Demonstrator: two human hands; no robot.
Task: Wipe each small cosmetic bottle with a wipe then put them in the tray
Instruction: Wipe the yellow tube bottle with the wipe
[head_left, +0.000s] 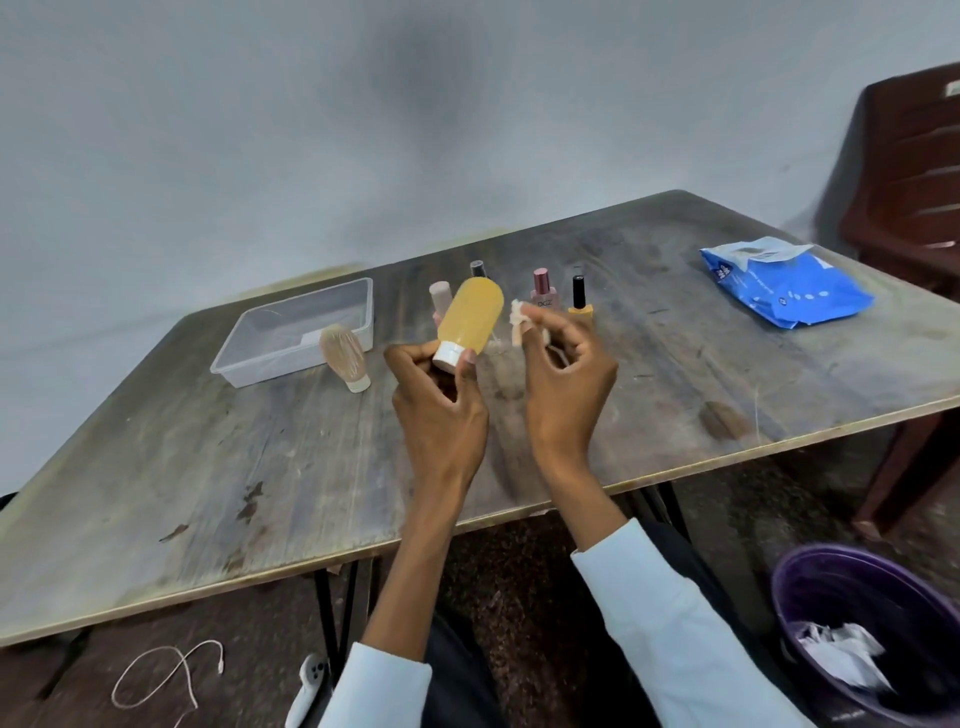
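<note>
Head view, looking down on a worn, stained wooden table (675, 374). Left hand (441, 410) is closed around the white cap end of a yellow bottle (471, 314), thumb and fingers pinching the cap, so the smooth rounded plastic body points up and away, tilted slightly right. Right hand (563, 379) is half curled, its fingertips pinching a small crumpled white wipe (517, 322) just right of the bottle; whether the wipe touches the bottle cannot be told.

Left of the hands, a clear rectangular plastic tray (244, 364) sits on the table, with nothing clearly visible inside it. Just beside its near right corner a beige bottle (344, 356) stands on its cap, ribbed and translucent. Behind the yellow bottle a small pink bottle (440, 296) and a dark-capped bottle (478, 268) are partly hidden. Right of them stand a pink nail polish (543, 291) and a yellow nail polish (579, 299) with a tall black cap, close together. Far right on the table lies a glossy blue pack of wipes (789, 291), crinkled, its flap open.

Near right on the floor, a purple bin (810, 597) holds crumpled white wipes.
</note>
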